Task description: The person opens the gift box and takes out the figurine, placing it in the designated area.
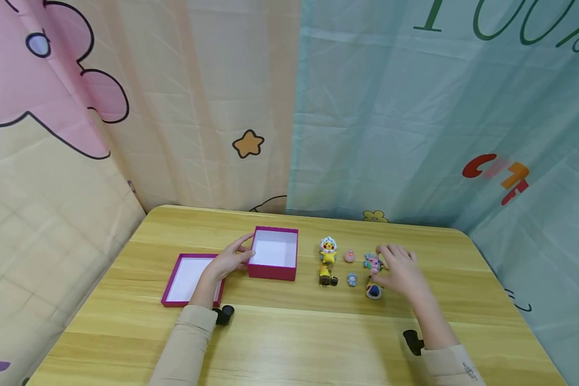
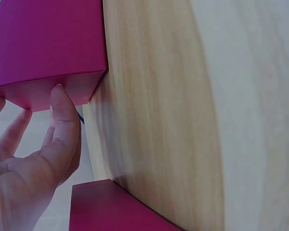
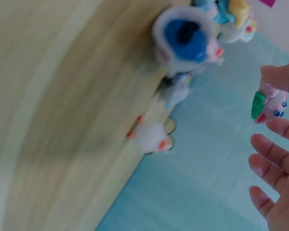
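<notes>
A magenta box [image 1: 272, 272] with a white inside stands without its lid on the table. My left hand [image 1: 229, 261] is at its left side, and in the left wrist view the thumb [image 2: 63, 108] touches the side wall. Between thumb and index finger my right hand [image 1: 401, 271] pinches a small pink figurine [image 3: 274, 103] with green and blue details. Below it on the table is a figurine with a blue and white base [image 1: 373, 291]. A white toy [image 3: 150, 137] with red tips shows in the right wrist view.
The shallow magenta lid [image 1: 173, 281] lies left of the box, partly behind my left forearm. Between box and right hand are a yellow figurine in a white hood [image 1: 328, 249], a yellow and dark one [image 1: 325, 274], a pink duck [image 1: 349, 257] and a small blue figurine [image 1: 351, 279].
</notes>
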`<act>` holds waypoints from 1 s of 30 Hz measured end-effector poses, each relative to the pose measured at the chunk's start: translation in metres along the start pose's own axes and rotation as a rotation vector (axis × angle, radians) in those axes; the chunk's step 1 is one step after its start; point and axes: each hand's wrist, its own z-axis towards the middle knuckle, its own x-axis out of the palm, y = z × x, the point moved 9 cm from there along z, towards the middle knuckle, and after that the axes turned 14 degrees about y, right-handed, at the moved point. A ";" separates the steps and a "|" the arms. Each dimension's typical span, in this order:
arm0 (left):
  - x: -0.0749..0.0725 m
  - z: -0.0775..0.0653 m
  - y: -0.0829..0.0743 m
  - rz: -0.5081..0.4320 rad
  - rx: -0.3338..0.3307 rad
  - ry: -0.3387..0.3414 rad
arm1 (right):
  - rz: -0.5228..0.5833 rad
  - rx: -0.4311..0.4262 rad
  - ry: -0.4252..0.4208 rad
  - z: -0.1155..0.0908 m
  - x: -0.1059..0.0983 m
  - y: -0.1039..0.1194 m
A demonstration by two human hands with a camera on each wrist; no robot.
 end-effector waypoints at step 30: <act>0.001 -0.001 -0.001 -0.010 0.006 0.004 | -0.099 0.061 0.153 -0.036 0.047 -0.053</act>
